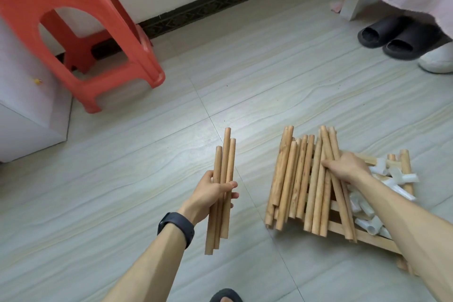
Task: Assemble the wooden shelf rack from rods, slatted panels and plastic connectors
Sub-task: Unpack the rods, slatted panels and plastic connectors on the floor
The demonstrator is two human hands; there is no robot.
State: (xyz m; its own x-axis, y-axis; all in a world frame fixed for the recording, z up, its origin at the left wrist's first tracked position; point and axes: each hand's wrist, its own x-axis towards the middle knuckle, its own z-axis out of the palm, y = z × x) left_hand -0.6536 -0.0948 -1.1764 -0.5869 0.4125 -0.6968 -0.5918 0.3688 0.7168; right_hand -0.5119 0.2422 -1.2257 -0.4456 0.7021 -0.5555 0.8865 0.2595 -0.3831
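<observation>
Floor tiles [122,191] | left grip [215,193] curled round three rods [226,154] | right grip [348,169] atop rod pile [289,179] on panel [367,235], closure unclear | pile's rods point away from person; right grip nearer

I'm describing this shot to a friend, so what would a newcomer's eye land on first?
First, the left grip at centre, holding three rods above the floor. To its right, the right grip lies on a pile of more rods stacked on a slatted panel, with white connectors beside it. The red stool stands out at upper left.
</observation>
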